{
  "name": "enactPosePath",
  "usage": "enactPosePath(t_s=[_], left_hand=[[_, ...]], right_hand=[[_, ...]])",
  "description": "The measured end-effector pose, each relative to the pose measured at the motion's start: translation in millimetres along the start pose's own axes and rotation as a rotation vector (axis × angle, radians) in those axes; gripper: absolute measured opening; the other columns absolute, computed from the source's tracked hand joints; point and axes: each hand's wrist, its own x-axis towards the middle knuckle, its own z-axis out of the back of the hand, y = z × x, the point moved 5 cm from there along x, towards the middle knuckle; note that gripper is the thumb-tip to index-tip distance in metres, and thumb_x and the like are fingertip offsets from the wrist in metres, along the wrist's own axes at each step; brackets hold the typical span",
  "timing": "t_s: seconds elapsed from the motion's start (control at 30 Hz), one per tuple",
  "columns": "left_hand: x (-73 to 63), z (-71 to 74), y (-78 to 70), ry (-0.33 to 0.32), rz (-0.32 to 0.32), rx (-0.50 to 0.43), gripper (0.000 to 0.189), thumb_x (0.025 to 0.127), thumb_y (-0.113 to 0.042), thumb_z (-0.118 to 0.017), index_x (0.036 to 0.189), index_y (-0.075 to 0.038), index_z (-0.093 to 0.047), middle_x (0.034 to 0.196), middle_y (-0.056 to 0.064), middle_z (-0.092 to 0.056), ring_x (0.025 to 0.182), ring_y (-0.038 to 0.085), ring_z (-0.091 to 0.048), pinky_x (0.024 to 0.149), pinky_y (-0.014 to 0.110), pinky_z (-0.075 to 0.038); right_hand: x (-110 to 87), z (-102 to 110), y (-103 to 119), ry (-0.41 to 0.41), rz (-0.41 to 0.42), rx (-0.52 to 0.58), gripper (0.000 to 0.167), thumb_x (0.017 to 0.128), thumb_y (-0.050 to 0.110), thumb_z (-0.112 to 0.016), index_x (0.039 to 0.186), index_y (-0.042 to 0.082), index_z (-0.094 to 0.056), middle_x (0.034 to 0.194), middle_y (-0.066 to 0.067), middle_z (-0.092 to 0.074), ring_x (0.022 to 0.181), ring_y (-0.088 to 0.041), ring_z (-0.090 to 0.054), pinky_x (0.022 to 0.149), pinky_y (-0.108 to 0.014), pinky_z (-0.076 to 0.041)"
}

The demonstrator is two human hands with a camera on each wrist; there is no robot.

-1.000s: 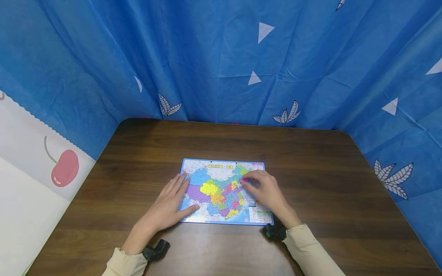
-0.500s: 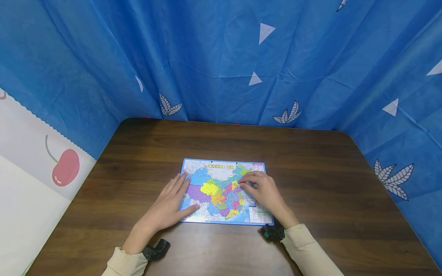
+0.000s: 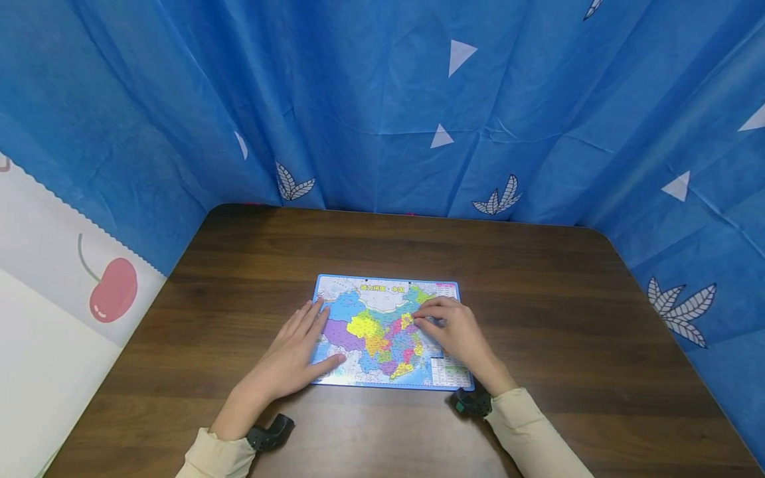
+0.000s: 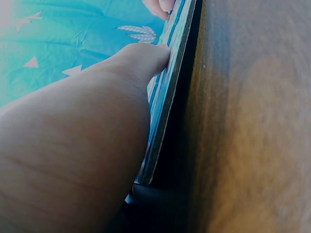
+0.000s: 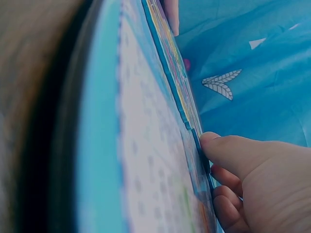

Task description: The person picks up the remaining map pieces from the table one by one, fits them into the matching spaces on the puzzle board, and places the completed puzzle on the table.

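Observation:
A magnetic map puzzle board (image 3: 382,380) with a blue border lies on the table, its provinces in bright colours. My left hand (image 3: 285,355) rests flat on the board's left side, fingers spread and thumb pointing right. At the right of the coloured map, my right hand (image 3: 457,332) pinches a small puzzle piece, mostly hidden by the fingers, down at the map surface. In the right wrist view the thumb (image 5: 228,150) and curled fingers meet at the raised dark edge of the map pieces (image 5: 170,68). The left wrist view shows the left thumb (image 4: 150,58) on the board.
The dark wooden table (image 3: 568,318) extends around the board on every side. A blue curtain (image 3: 382,99) hangs behind the table's far edge, and a white cloth with a cherry print (image 3: 113,292) hangs at the left.
The right hand has shifted slightly left and down onto the map, and the pink piece seen at its fingertips has become hidden. The left hand has stayed in place.

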Motion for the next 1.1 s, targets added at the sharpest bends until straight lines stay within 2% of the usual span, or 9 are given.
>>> enactPosePath(t_s=[0.27, 0.43, 0.57, 0.7, 0.93, 1.1], left_hand=[[1.1, -0.8, -0.5, 0.001, -0.004, -0.007, 0.096, 0.093, -0.066, -0.061, 0.161, -0.005, -0.032, 0.173, 0.014, -0.016, 0.16, 0.037, -0.013, 0.125, 0.063, -0.019], [0.6, -0.5, -0.9, 0.005, -0.002, -0.013, 0.095, 0.093, -0.065, -0.061, 0.161, -0.005, -0.032, 0.173, 0.013, -0.016, 0.16, 0.037, -0.012, 0.125, 0.063, -0.019], [-0.4, 0.0, 0.0, 0.008, 0.0, -0.016, 0.096, 0.093, -0.066, -0.061, 0.161, -0.005, -0.032, 0.173, 0.013, -0.016, 0.16, 0.038, -0.012, 0.125, 0.062, -0.018], [-0.6, 0.3, 1.2, 0.01, -0.003, -0.029, 0.097, 0.093, -0.067, -0.061, 0.162, -0.006, -0.031, 0.173, 0.013, -0.014, 0.16, 0.037, -0.011, 0.126, 0.061, -0.018], [-1.4, -2.0, 4.6, 0.015, 0.01, -0.032, 0.097, 0.094, -0.067, -0.06, 0.163, -0.006, -0.028, 0.174, 0.012, -0.013, 0.16, 0.036, -0.01, 0.126, 0.06, -0.017], [-2.0, -1.7, 5.0, -0.023, 0.003, -0.039, 0.092, 0.096, -0.062, -0.06, 0.162, -0.006, -0.031, 0.173, 0.013, -0.016, 0.159, 0.037, -0.013, 0.125, 0.061, -0.02]], right_hand=[[-1.4, -0.2, -0.8, 0.008, -0.025, -0.011, 0.015, 0.088, 0.026, -0.084, 0.101, 0.02, -0.084, 0.104, 0.005, -0.073, 0.098, -0.014, -0.064, 0.081, -0.032, -0.059], [-4.1, 0.0, -0.7, -0.01, 0.014, -0.015, 0.014, 0.089, 0.025, -0.084, 0.101, 0.019, -0.083, 0.104, 0.005, -0.074, 0.1, -0.015, -0.065, 0.082, -0.034, -0.06], [-7.3, 1.1, -0.5, -0.04, 0.045, -0.011, 0.015, 0.089, 0.024, -0.083, 0.103, 0.018, -0.082, 0.106, 0.005, -0.075, 0.102, -0.016, -0.067, 0.084, -0.035, -0.061], [-11.1, 3.8, -2.7, -0.074, 0.034, -0.007, 0.016, 0.09, 0.024, -0.082, 0.106, 0.02, -0.081, 0.109, 0.006, -0.075, 0.105, -0.015, -0.067, 0.084, -0.035, -0.061], [-22.0, 14.3, -10.2, -0.182, 0.061, -0.01, 0.019, 0.09, 0.018, -0.081, 0.108, 0.015, -0.08, 0.113, -0.001, -0.076, 0.101, -0.018, -0.067, 0.079, -0.037, -0.058], [-29.0, 23.0, -19.9, -0.221, 0.031, -0.039, 0.026, 0.09, 0.019, -0.08, 0.115, 0.012, -0.077, 0.119, -0.006, -0.074, 0.108, -0.024, -0.064, 0.089, -0.046, -0.057]])
